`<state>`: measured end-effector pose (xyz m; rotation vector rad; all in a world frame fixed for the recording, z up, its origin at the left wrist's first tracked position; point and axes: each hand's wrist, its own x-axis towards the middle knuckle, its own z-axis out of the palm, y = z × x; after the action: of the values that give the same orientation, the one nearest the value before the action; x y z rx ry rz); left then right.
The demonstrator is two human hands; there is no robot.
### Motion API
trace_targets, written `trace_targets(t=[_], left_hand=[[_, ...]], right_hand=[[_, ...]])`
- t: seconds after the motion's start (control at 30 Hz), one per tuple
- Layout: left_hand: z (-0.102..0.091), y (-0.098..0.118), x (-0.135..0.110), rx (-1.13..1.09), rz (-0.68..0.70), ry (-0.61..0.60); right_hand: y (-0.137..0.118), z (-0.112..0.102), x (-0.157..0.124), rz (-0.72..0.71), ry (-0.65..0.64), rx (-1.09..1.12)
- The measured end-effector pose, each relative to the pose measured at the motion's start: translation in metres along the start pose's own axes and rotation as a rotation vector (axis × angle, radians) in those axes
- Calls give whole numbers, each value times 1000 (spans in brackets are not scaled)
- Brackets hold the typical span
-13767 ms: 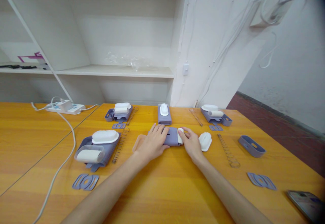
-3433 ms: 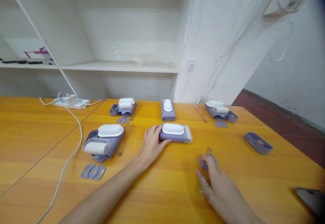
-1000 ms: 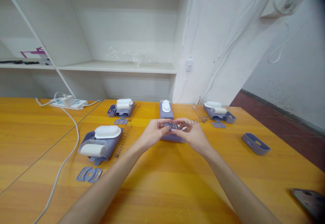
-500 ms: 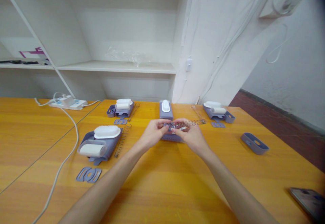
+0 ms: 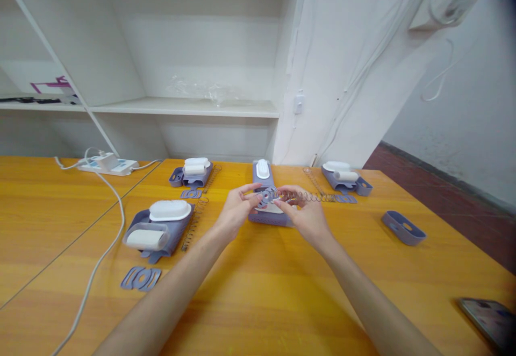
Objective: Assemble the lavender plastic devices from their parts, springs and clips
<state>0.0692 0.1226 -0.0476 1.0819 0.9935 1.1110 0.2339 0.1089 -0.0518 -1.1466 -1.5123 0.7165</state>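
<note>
Above the middle of the orange table (image 5: 258,297), my left hand (image 5: 235,212) pinches a small flat purple plastic plate (image 5: 266,197). My right hand (image 5: 303,213) holds a long metal coil spring (image 5: 312,197) by its left end. The spring stretches out to the right, and its left end meets the plate between my fingertips. Just beneath my hands lies a purple holder with a white brush on it (image 5: 268,216).
Similar purple-and-white sets lie at the left (image 5: 159,227), back left (image 5: 193,171), back middle (image 5: 262,172) and back right (image 5: 343,177). A loose purple tray (image 5: 403,227), a flat plate (image 5: 141,278), springs, a power strip (image 5: 108,165) with its cable, and a phone (image 5: 489,320) are also on the table.
The spring has drawn out longer to the right between my hands. My left hand now shows the purple plate turned up at the spring's left end.
</note>
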Motion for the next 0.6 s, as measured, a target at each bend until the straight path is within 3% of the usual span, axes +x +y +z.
trace_targets(t=[0.13, 0.47, 0.6], left_hand=[[1, -1, -1, -97, -36, 1], [6, 1, -6, 102, 24, -145], [7, 1, -6, 82, -14, -93]], right_hand=[[6, 1, -1, 3, -52, -17], [8, 1, -2, -26, -73, 9], [3, 0, -1, -2, -62, 16]])
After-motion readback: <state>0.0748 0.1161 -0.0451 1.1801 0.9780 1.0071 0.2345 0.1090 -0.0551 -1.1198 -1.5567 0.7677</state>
